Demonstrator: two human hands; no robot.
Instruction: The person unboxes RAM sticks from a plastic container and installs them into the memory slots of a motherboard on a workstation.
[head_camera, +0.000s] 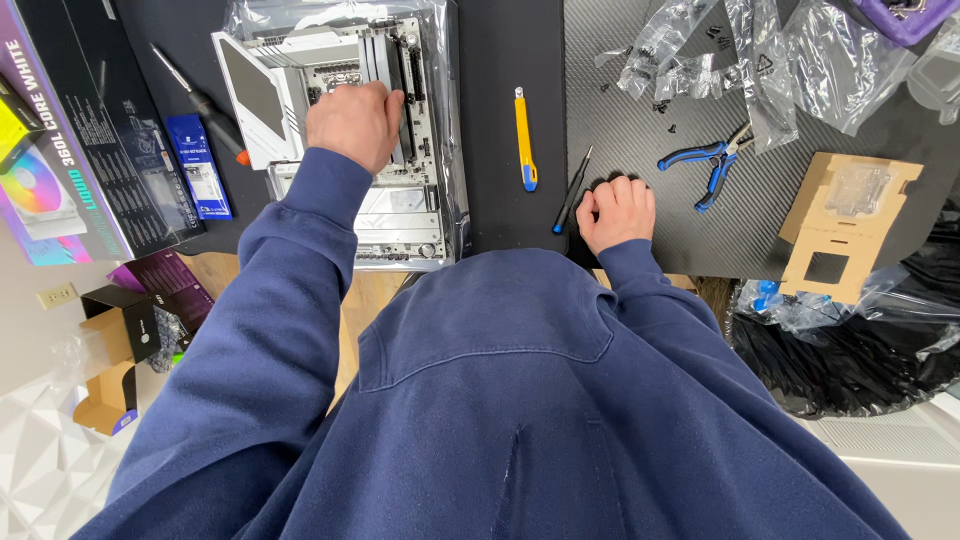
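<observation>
A white and silver motherboard (400, 200) lies on a clear antistatic bag on the black mat. My left hand (352, 122) rests on top of it, fingers curled down onto the memory slot area, knuckles up. My right hand (617, 210) is a loose fist on the carbon-pattern mat, holding nothing that I can see. A small black screwdriver (573, 190) lies just left of that hand. Further left is a yellow utility knife (524, 137) with a blue end.
Blue-handled pliers (712, 165) and loose black screws lie right of my right hand. Clear plastic bags (760, 55) fill the back right, a cardboard insert (840, 225) sits at right. A long screwdriver (200, 100), a blue packet (200, 165) and a product box (70, 140) are at left.
</observation>
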